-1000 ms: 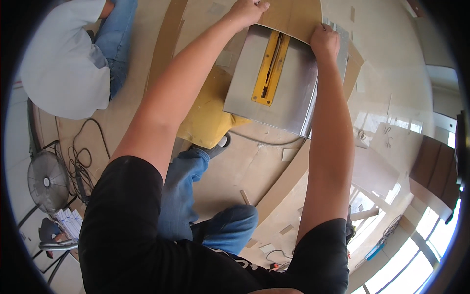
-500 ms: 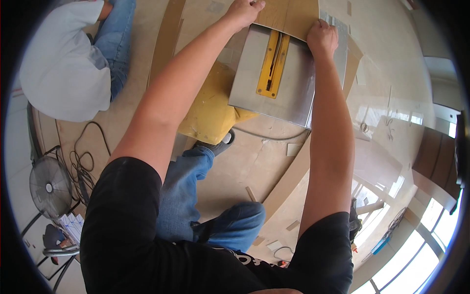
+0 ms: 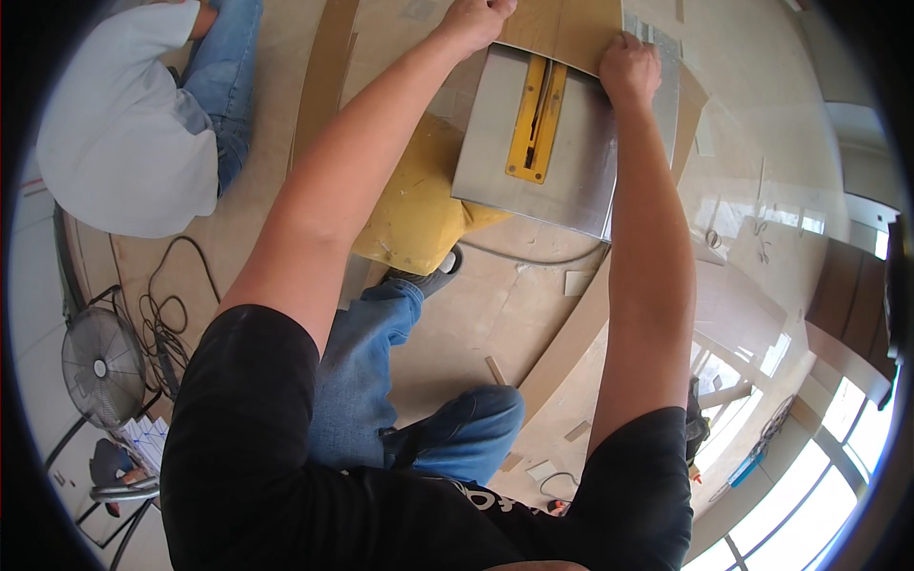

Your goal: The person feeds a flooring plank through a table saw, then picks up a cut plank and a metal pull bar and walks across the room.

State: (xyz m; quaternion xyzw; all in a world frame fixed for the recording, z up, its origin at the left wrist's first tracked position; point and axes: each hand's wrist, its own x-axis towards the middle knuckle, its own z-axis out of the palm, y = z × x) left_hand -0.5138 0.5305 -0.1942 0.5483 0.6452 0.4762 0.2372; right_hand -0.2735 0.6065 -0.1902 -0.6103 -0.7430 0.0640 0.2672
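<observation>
two hands secure one thin brown board (image 3: 562, 27). it covers the far portion of the metal tabletop (image 3: 586, 143), its near edge crossing the yellow insert plate (image 3: 521, 143). my left hand (image 3: 476, 24), partly cropped, is closed on the board's left edge; my right hand (image 3: 630, 71) is curled closed at its near right corner. i judge the sheet light, fairly stiff and smooth: grip opposite side edges, hands clear of the plate.

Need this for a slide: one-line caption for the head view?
Left hand and right hand at opposite edges of a brown sheet over a metal tabletop with a yellow slotted insert.
</observation>
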